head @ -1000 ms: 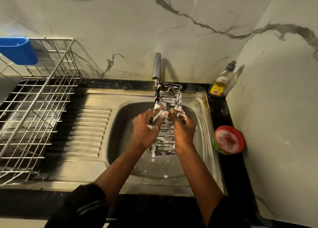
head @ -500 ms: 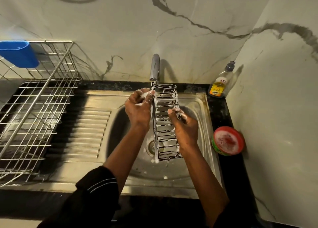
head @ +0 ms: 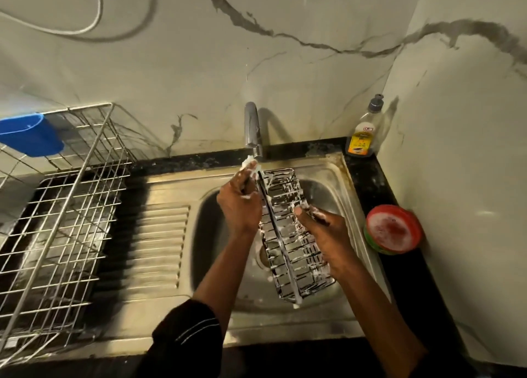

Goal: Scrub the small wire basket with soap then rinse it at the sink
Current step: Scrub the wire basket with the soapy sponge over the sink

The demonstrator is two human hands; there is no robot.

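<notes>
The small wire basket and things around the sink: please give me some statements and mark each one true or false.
1. The small wire basket is held over the sink bowl. True.
2. Only the right hand touches the basket. False: the left hand is at its far end too, with foam on the fingers.
3. The basket has white suds on its wires. True.
4. The blue cup stands beside the soap bottle. False: it hangs on the large drying rack at the left; the bottle stands in the right back corner.
5. The red round container lies in the sink bowl. False: it rests on the dark counter, right of the sink.
</notes>
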